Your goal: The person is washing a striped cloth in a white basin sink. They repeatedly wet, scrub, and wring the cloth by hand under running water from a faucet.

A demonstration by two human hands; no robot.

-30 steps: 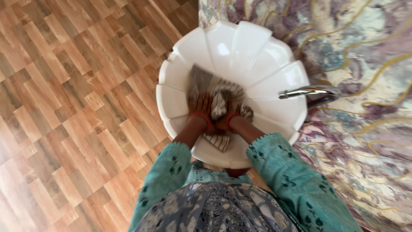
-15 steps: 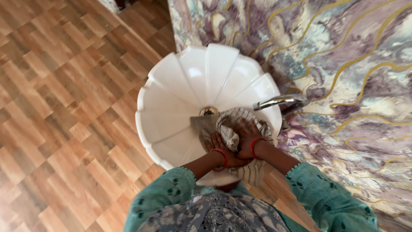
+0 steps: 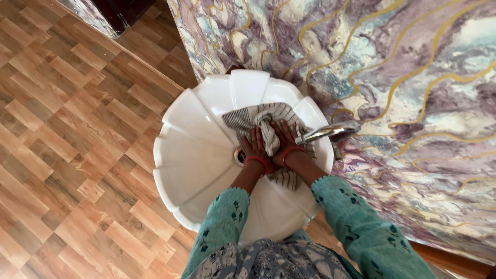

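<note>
Both hands press a striped cloth into the white basin.

Head view: our left hand (image 3: 256, 146) and right hand (image 3: 284, 142) lie flat, grips released, pinning the striped cloth (image 3: 258, 118) against the basin (image 3: 196, 155) wall, its bunched ridge between them; the tap (image 3: 325, 133) sits at three o'clock.

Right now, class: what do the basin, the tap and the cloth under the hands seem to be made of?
Basin: likely glazed ceramic, glossy white with moulded flutes.
Tap: looks like polished metal, silvery and reflective.
Cloth: woven fabric, matte, striped and creased.
</note>
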